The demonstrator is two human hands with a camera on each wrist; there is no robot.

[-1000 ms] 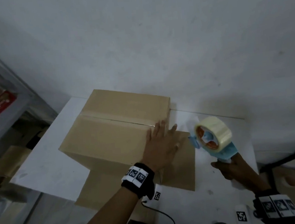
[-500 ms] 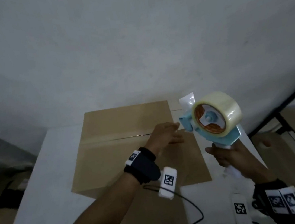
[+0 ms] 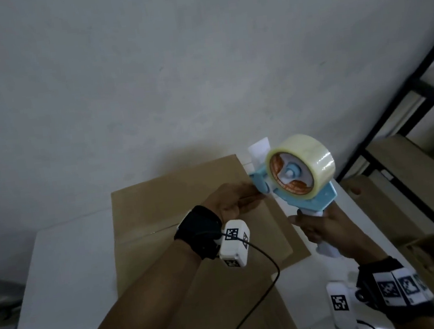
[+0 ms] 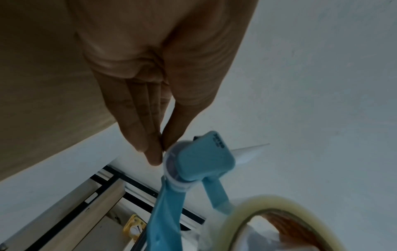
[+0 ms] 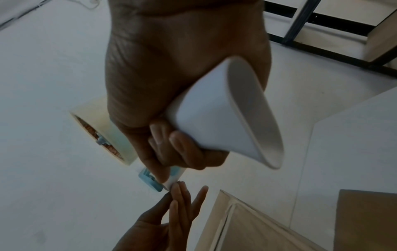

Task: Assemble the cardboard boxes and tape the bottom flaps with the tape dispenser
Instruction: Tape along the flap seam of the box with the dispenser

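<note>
1. Up above the white table (image 3: 61, 276), the right hand (image 3: 334, 232) wraps its fingers round the white handle of the tape dispenser (image 3: 301, 181), holding it upright in the air with the roll of clear tape (image 3: 315, 158) on top
2. Its blue front end points left, toward the left hand (image 3: 231, 203)
3. That left hand reaches out with fingers straight and close together, thumb lying alongside; the fingertips (image 4: 154, 158) meet the roller end of the dispenser, and whether they pinch the tape's loose end I cannot tell
4. Below both hands, the cardboard box (image 3: 161, 211) sits on the table with its flaps closed, a seam running across its top face
5. Under the box lies a flat cardboard sheet (image 3: 227, 312), reaching toward the near table edge
6. Off to the right stands a black-framed rack (image 3: 403, 197) with wooden shelves
</note>
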